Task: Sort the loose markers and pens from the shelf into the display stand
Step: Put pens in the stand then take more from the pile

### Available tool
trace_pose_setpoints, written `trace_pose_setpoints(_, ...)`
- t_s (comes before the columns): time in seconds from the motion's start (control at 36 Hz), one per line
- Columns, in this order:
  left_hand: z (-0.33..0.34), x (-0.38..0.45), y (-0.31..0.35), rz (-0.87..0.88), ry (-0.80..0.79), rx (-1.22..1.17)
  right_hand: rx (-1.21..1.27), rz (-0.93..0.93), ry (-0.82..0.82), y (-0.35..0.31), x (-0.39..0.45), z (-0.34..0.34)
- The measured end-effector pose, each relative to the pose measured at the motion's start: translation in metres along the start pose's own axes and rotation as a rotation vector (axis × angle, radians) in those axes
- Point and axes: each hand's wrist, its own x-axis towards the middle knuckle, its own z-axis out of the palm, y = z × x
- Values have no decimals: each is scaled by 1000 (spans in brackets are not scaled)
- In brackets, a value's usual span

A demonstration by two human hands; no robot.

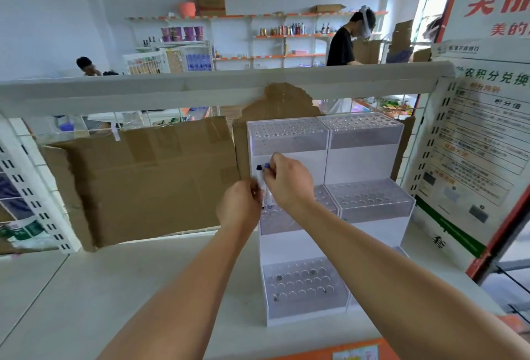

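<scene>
markers point(260, 177) upright, caps up | left hand point(239, 210), right hand point(288, 180) pinch

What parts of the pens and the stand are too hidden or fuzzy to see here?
All in the head view:
- The two pens: only the dark caps and a bit of white barrel show; the left hand and right hand cover the rest.
- Whether the pen tips sit in holes: blurred and hidden behind the hands.
- The display stand: the right forearm covers its lower right tier.
- The poster: print too small to read, cut off by the right edge.
</scene>
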Motion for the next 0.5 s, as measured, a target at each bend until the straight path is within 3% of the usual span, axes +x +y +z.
trace_pose_setpoints(0.11,-2,-6,-6,-19,-11,-86,-10,4,-26,4,-1,-3)
trace_pose_setpoints(0.19,-7,-14,-16,-48,20,-84,-69,-35,44,8,-10,-4)
trace_pose_setpoints(0.36,-30,-35,-54,-91,72,85,-52,-404,182,-17,-34,16)
trace_pose_setpoints(0.5,-65,-62,-103,-159,78,271,-71,-564,-62,-61,-55,46)
